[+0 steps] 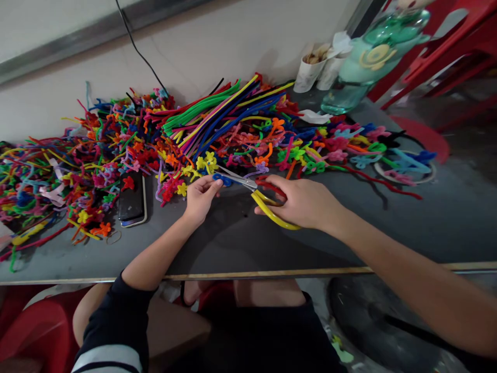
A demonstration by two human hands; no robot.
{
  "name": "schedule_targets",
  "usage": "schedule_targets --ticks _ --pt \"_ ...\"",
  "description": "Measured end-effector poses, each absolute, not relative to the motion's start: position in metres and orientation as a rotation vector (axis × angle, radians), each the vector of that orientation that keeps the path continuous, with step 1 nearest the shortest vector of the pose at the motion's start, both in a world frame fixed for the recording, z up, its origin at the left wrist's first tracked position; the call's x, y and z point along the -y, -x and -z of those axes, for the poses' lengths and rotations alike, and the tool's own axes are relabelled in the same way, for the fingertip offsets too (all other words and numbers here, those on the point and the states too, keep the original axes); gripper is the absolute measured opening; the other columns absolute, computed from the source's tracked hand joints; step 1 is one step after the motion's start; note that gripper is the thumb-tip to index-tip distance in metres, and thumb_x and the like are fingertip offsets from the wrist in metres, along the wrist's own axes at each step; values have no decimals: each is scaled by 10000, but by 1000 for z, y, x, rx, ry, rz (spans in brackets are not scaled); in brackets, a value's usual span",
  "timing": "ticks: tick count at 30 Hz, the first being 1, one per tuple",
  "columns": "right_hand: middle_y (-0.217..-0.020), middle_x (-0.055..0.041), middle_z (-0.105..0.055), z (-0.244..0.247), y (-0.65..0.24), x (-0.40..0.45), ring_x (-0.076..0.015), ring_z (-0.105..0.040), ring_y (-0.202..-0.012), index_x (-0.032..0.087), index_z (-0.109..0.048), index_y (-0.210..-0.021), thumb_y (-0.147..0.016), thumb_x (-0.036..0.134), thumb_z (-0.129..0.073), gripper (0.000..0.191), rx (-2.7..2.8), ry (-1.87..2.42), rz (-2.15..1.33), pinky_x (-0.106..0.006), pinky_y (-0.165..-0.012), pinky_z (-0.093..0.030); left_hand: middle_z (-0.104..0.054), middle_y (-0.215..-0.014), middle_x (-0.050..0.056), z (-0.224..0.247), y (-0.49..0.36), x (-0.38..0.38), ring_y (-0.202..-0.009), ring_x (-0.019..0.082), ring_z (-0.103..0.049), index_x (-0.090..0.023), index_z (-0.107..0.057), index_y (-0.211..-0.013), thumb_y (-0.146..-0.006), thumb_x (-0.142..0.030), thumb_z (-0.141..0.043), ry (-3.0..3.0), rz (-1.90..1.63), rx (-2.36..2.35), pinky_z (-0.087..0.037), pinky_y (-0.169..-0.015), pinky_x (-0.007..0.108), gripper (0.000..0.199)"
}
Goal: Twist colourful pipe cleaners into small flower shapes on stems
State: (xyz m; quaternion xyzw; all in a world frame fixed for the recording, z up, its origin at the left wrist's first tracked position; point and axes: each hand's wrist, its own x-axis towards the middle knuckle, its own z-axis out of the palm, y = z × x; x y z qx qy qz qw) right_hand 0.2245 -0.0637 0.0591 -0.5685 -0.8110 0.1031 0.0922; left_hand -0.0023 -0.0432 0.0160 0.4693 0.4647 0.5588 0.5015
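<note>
As I follow the head view, I've got the left hand (202, 199) pinching one blue looped stem (222, 180), leftward of the one pair of scissors (249, 183) gripped in the right hand (306, 204), long axis aimed its way, left nearer; on the table (229, 241), two paper cups (309, 75), one bottle (351, 83), fuzzy stems (209, 111) past counting
</note>
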Motion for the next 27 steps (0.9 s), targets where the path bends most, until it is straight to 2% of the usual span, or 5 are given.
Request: schedule_targets --ticks 10,19,22,24,27 --pt "-557 -17 -620 -60 -219 62 -191 -578 -515 249 -668 -1039 -693 790 -502 663 2493 1668 -324 -253 -479 -267 -678 -651 13 -16 1 44 -480 54 -493 -148 -663 -705 -600 -478 -807 -1104 -1323 -1153 -419 -489 200 375" --pt "-591 -76 -646 -55 -214 67 -223 -602 -554 199 -700 -966 -818 661 -438 552 2522 1763 -130 -285 -520 -284 -675 -638 13 -15 2 43 -504 63 -526 -139 -691 -763 -603 -442 -813 -1076 -1301 -1149 -426 -498 200 364" --pt "-607 -87 -642 -56 -219 65 -242 -605 -566 198 -694 -975 -793 705 -457 589 2396 1868 -124 -295 -534 -315 -665 -633 -2 -15 3 42 -487 47 -500 -142 -682 -763 -610 -444 -809 -1068 -1315 -1106 -417 -497 190 361" --pt "-624 -111 -636 -59 -230 58 -263 -609 -584 185 -696 -894 -793 716 -459 590 2276 2008 -122 -314 -540 -339 -662 -648 -8 -15 4 41 -496 44 -503 -146 -673 -779 -623 -439 -805 -1069 -1315 -1072 -422 -511 188 357" --pt "-707 -159 -655 -64 -256 44 -311 -639 -682 154 -694 -842 -817 615 -529 491 2121 2279 -77 -351 -562 -384 -643 -642 -19 -15 4 42 -526 49 -531 -153 -658 -816 -657 -423 -791 -1074 -1287 -1019 -437 -547 187 340"
